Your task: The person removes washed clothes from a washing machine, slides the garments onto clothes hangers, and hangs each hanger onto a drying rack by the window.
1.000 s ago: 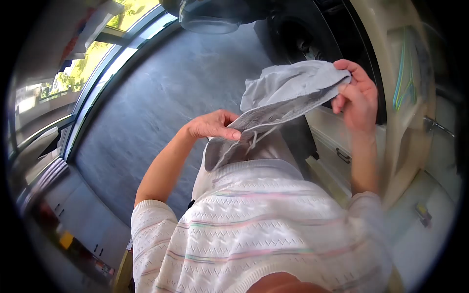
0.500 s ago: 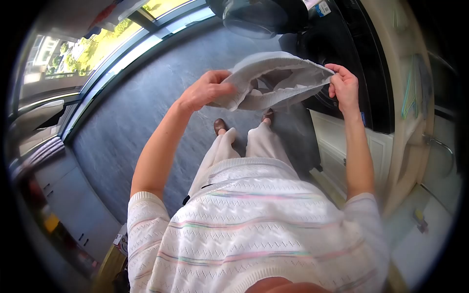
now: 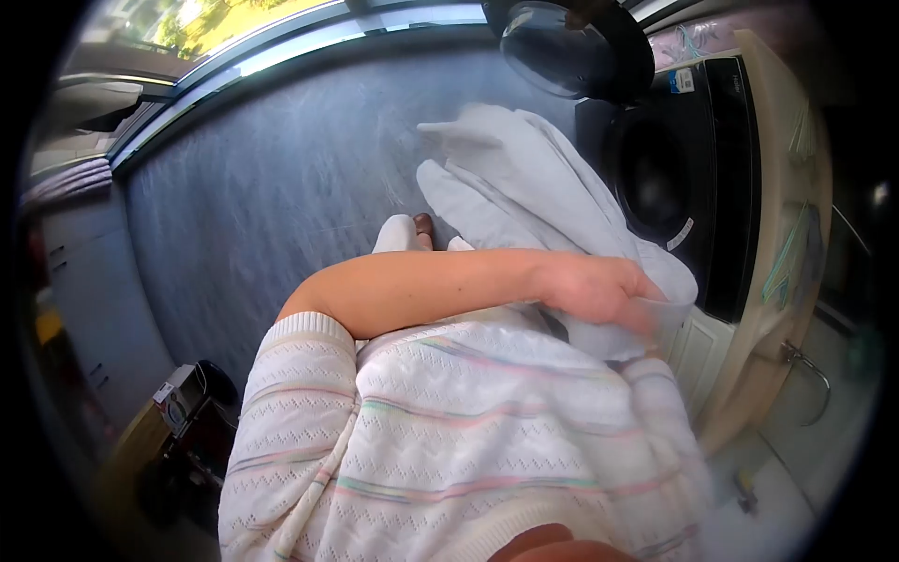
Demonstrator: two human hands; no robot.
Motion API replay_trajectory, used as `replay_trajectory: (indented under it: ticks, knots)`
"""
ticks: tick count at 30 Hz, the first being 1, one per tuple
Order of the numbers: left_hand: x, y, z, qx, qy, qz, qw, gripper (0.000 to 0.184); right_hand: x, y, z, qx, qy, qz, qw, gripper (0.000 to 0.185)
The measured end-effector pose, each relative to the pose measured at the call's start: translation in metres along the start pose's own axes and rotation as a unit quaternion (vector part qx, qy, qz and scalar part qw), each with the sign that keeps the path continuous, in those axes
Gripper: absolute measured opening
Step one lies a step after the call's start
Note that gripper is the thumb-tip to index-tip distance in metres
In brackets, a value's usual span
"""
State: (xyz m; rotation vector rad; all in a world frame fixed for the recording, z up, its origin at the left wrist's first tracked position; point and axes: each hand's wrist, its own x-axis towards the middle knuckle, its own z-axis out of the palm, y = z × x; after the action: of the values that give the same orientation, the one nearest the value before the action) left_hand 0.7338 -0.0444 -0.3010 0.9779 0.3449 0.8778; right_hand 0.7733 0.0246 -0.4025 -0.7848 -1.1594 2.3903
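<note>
A light grey garment (image 3: 524, 178) hangs in front of my body at the right, its legs spread up and left over the floor. Across my waist reaches my left arm, and my left hand (image 3: 599, 290) is at the garment's gathered waist end, its fingers blurred by motion and partly behind cloth. The cloth covers my right hand; only a bit of skin shows near my right sleeve.
A black front-loading washing machine (image 3: 655, 178) stands at the right, its round door (image 3: 571, 47) swung open. Beside it are a wooden-edged counter (image 3: 787, 234) and a faucet (image 3: 813, 375). Windows (image 3: 281, 37) line the top left, cabinets (image 3: 94, 300) the left. A brown shoe (image 3: 424, 225) shows below.
The garment has dropped from its held-open waistband and swung to the right. My left hand has crossed over to the right, and my right hand has gone behind the cloth. The view has turned rightward.
</note>
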Motion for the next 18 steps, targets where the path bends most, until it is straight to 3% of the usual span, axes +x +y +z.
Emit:
replay_trajectory:
  ticks: [6, 9, 12, 14, 16, 17, 18]
  knots:
    - [-0.015, 0.062, 0.030, 0.036, -0.117, 0.105, 0.987, 0.031, 0.040, -0.028, 0.030, 0.075, -0.034, 0.020, 0.996, 0.031]
    - [-0.028, 0.077, 0.048, 0.035, -0.188, 0.244, 0.951, 0.031, 0.054, -0.035, 0.041, 0.091, -0.049, 0.028, 0.994, 0.032]
    - [-0.042, 0.083, 0.045, 0.030, -0.189, 0.266, 0.945, 0.029, 0.058, -0.038, 0.044, 0.115, -0.062, 0.042, 0.991, 0.034]
    - [-0.051, 0.080, 0.025, -0.008, -0.094, 0.175, 0.980, 0.026, 0.055, -0.031, 0.045, 0.137, -0.068, 0.057, 0.987, 0.034]
    - [-0.062, 0.064, -0.020, -0.003, 0.154, 0.074, 0.985, 0.024, 0.045, -0.020, 0.043, 0.170, -0.066, 0.073, 0.981, 0.035]
    - [-0.068, 0.051, -0.054, 0.113, 0.295, 0.015, 0.949, 0.028, 0.039, -0.014, 0.040, 0.187, -0.064, 0.080, 0.977, 0.036]
    - [-0.077, 0.035, -0.089, 0.137, 0.388, -0.030, 0.911, 0.031, 0.032, -0.007, 0.037, 0.203, -0.063, 0.089, 0.973, 0.036]
